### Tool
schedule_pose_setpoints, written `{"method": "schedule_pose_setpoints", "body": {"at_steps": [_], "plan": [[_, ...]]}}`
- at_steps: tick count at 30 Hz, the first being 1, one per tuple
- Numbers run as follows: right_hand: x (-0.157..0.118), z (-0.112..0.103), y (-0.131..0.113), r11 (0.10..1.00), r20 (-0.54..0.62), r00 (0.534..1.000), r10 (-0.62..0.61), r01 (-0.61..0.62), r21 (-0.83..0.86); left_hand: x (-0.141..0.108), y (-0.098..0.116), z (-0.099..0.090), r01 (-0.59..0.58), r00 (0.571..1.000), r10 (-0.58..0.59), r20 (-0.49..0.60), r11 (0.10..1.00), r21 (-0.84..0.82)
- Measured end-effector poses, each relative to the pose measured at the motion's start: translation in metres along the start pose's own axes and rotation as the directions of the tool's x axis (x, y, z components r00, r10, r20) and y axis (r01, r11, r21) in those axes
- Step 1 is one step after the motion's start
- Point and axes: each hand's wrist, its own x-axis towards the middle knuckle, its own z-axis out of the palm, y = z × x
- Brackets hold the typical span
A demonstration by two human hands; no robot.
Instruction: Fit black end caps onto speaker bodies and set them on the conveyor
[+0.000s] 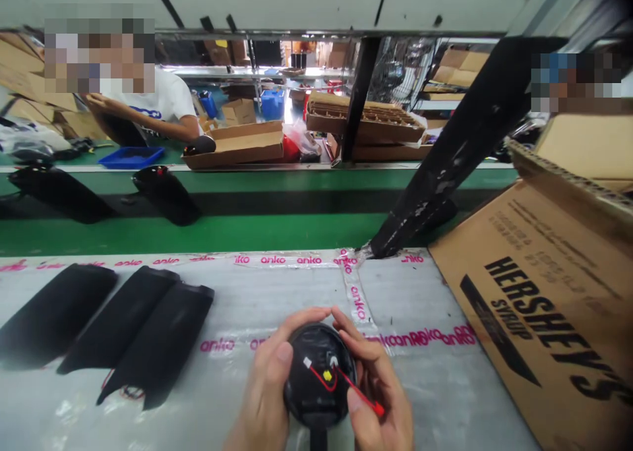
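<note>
Both hands are wrapped round a round black housing (316,398) above the near part of the table. My left hand (270,378) grips its left side, thumb along the rim. My right hand (378,385) closes on the right side, its thumb by a red-tipped wire (366,401). Inside the housing, thin red wires run to a small white connector (307,362) and a yellow connector (327,375). A black strip (318,438) sticks out at the bottom. To the left lie three black fabric-like sleeves (158,345); wires show at the open end of the nearest.
A large cardboard box (544,306) stands at right, by a slanted black post (445,148). Beyond the plastic-covered table (277,293), a green conveyor belt (277,230) carries black cylinders (168,194). Across it are a co-worker (168,101), a blue tray (130,158) and cartons (247,144).
</note>
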Motion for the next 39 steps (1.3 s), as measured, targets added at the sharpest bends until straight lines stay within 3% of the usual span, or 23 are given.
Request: {"method": "schedule_pose_setpoints", "body": {"at_steps": [7, 10, 13, 15, 20, 23, 27, 30, 33, 36, 39], "plan": [[0.0, -0.002, 0.005, 0.999, 0.016, 1.0, 0.01, -0.01, 0.042, -0.001, 0.0, 0.003, 0.026, 1.0, -0.027, -0.014, 0.999, -0.044], [-0.004, -0.004, 0.006, 0.988, -0.013, 0.994, -0.108, 0.106, -0.11, -0.002, -0.003, 0.002, 0.039, 0.999, -0.04, -0.03, 0.998, -0.043], [-0.008, -0.005, 0.006, 0.921, -0.009, 0.968, -0.25, 0.235, -0.31, -0.002, -0.006, 0.002, 0.055, 0.998, -0.057, -0.029, 0.997, -0.05], [-0.007, -0.01, 0.006, 0.896, 0.017, 0.962, -0.271, 0.259, -0.36, -0.001, -0.007, 0.001, 0.057, 0.998, -0.057, -0.025, 0.998, -0.037], [0.007, -0.036, 0.011, 0.913, 0.2, 0.956, -0.214, 0.269, -0.308, 0.006, -0.01, -0.003, 0.05, 0.999, -0.05, 0.001, 0.999, 0.014], [0.014, -0.049, 0.024, 0.937, 0.267, 0.954, -0.133, 0.209, -0.279, 0.011, -0.013, -0.005, 0.019, 1.0, -0.02, 0.02, 1.0, 0.007], [0.02, -0.046, 0.051, 0.944, 0.229, 0.973, -0.033, 0.106, -0.311, 0.02, -0.013, -0.011, -0.064, 0.996, 0.061, 0.07, 0.997, 0.038], [0.031, -0.032, 0.062, 0.939, 0.255, 0.965, -0.068, 0.148, -0.31, 0.039, -0.015, -0.022, -0.159, 0.984, 0.156, 0.085, 0.987, 0.027], [0.062, -0.014, 0.058, 0.934, 0.305, 0.947, -0.1, 0.195, -0.3, 0.07, -0.028, -0.038, -0.205, 0.969, 0.205, -0.136, 0.979, 0.01], [0.125, 0.013, 0.043, 0.921, 0.338, 0.938, -0.079, 0.199, -0.336, 0.097, -0.051, -0.051, -0.19, 0.906, 0.204, -0.371, 0.979, 0.073], [0.209, 0.049, 0.03, 0.901, 0.356, 0.929, -0.098, 0.235, -0.365, 0.109, -0.072, -0.057, -0.158, 0.907, 0.193, -0.373, 0.98, 0.124]]}}
